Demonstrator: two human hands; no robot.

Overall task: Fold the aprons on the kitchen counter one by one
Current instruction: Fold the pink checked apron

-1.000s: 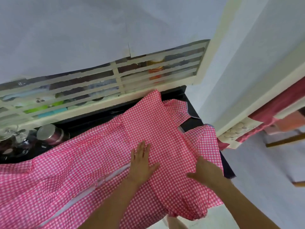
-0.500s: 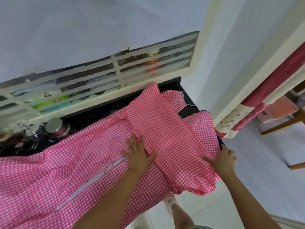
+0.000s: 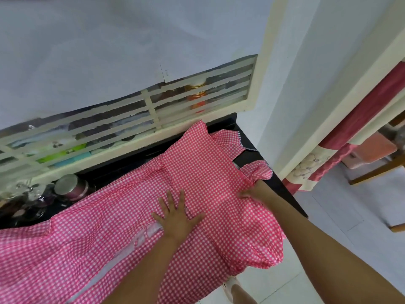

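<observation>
A pink-and-white checked apron (image 3: 208, 172) lies spread over the black kitchen counter (image 3: 282, 185), its near edge hanging off the front. My left hand (image 3: 175, 218) presses flat on the middle of the cloth, fingers spread, beside a white band (image 3: 144, 233) sewn on the apron. My right hand (image 3: 255, 191) is at the apron's right side below the neck cut-out. Its thumb lies on top, its fingers are tucked under a bunched fold of the cloth, and it grips that fold.
Steel containers (image 3: 70, 185) and glassware (image 3: 24, 194) stand at the counter's back left. A louvred window (image 3: 153, 110) runs behind the counter. To the right are a red curtain (image 3: 359, 119) and a wooden chair (image 3: 372, 170). A foot (image 3: 232, 288) shows on the floor.
My right hand moved from the apron's hanging right edge up toward the neck cut-out, bunching cloth there. My left hand stayed pressed on the middle.
</observation>
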